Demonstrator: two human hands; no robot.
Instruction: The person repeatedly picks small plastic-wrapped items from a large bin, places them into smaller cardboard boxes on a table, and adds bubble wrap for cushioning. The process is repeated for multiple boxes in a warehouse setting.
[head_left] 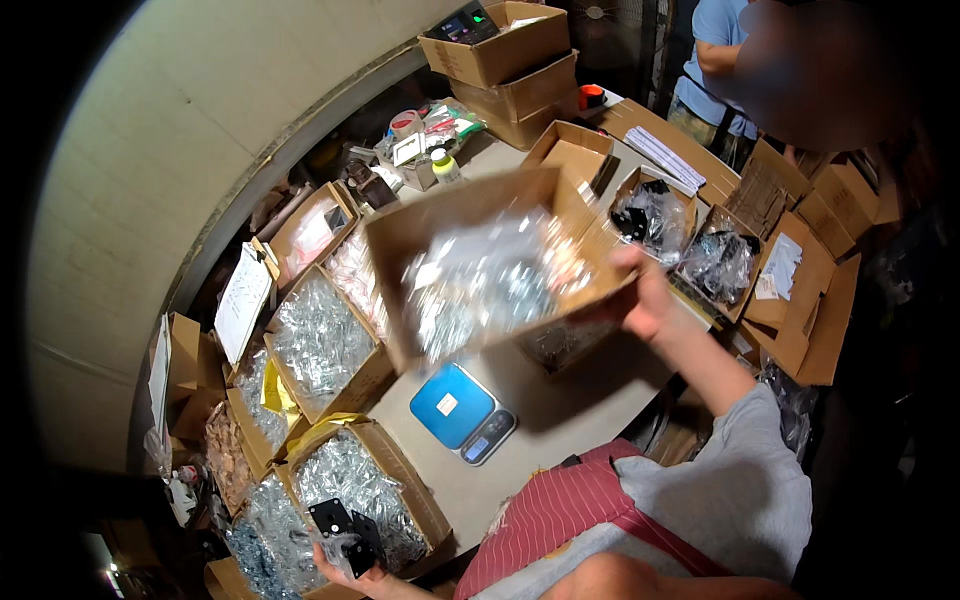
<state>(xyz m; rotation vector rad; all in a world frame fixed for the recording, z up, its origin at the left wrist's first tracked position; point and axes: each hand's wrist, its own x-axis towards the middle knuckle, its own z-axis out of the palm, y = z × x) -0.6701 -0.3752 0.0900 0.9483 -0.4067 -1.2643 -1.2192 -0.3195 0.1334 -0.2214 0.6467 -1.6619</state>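
Note:
My right hand grips the right side of an open cardboard box, which is tilted, blurred by motion and held up over the table. Clear plastic bags with shiny contents lie inside it; what they hold is smeared. At the lower left, my left hand is closed on black metal plates with holes, partly wrapped in clear plastic. Those plates are over a cardboard box of small clear bags. Between the hands, a blue-topped digital scale sits on the table, a small white label on its pan.
More boxes of clear bags line the left side, beside a clipboard. At the right stand boxes with bagged black parts. Stacked cartons and a yellow-capped bottle are at the back. Another person stands far right.

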